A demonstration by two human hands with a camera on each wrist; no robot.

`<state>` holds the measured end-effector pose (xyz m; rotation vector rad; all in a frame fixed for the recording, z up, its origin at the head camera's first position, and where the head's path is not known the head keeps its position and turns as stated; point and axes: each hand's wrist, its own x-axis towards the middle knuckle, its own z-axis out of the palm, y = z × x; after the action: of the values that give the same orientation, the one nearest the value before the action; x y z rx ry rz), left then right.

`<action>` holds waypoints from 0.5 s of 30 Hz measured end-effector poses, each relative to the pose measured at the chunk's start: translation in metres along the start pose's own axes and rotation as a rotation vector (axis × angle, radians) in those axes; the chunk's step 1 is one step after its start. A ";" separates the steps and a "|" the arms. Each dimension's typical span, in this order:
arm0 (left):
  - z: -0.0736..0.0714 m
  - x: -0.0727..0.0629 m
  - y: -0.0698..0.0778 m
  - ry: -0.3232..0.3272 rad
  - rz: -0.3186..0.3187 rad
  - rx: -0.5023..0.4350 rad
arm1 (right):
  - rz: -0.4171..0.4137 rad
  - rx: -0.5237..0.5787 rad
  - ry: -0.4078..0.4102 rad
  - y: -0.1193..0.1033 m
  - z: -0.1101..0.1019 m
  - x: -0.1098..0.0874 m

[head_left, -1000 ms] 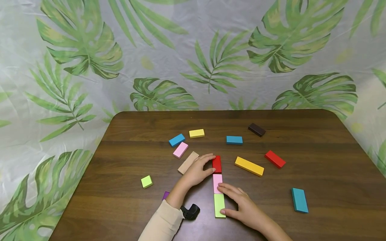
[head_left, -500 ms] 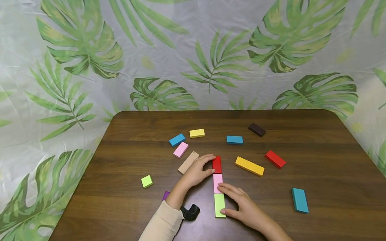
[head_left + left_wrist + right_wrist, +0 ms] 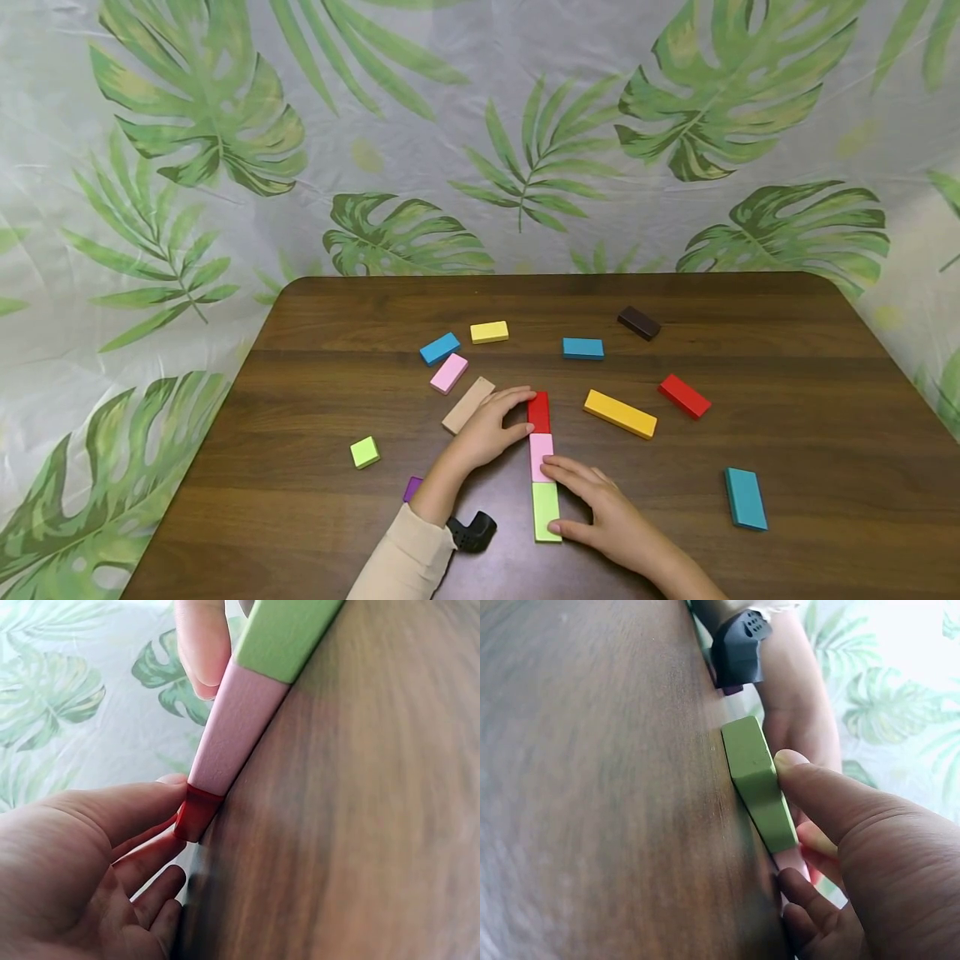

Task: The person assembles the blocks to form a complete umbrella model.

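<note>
Three flat wooden blocks lie end to end in a straight column: a red block (image 3: 539,414), a pink block (image 3: 541,457) and a light green block (image 3: 546,512). My left hand (image 3: 486,429) pinches the red one at the far end, thumb on its near part and a fingertip at its far corner. In the left wrist view the red block (image 3: 198,814) meets the pink block (image 3: 234,731). From the right side, my right hand (image 3: 611,517) touches the column. Its thumb lies at the green block (image 3: 761,787), its fingertips at the pink one's edge.
Scattered on the brown table (image 3: 285,533) are a beige plank (image 3: 467,406) beside my left hand, a yellow-orange bar (image 3: 620,414), a second red block (image 3: 684,397), a teal block (image 3: 746,499) and a green cube (image 3: 365,452). A purple block (image 3: 412,488) is partly hidden by my left forearm.
My left hand has shifted slightly nearer with the red block, whose far end is now a little closer to the pink block. My right hand stays put.
</note>
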<state>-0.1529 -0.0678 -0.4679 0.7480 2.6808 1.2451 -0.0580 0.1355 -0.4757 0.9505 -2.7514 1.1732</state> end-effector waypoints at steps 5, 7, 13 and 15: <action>0.000 0.000 0.000 0.003 0.003 -0.001 | 0.005 0.001 -0.003 0.000 0.000 0.000; 0.000 -0.001 0.000 0.003 0.006 0.002 | 0.013 0.009 -0.011 0.000 -0.001 0.000; 0.000 -0.002 -0.001 -0.003 0.015 0.016 | 0.056 0.055 -0.042 -0.002 -0.002 0.001; -0.001 -0.002 -0.001 -0.008 0.013 0.017 | 0.066 0.059 -0.046 -0.003 -0.002 0.001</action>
<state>-0.1518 -0.0694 -0.4681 0.7725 2.6877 1.2218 -0.0577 0.1348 -0.4723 0.9096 -2.8193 1.2641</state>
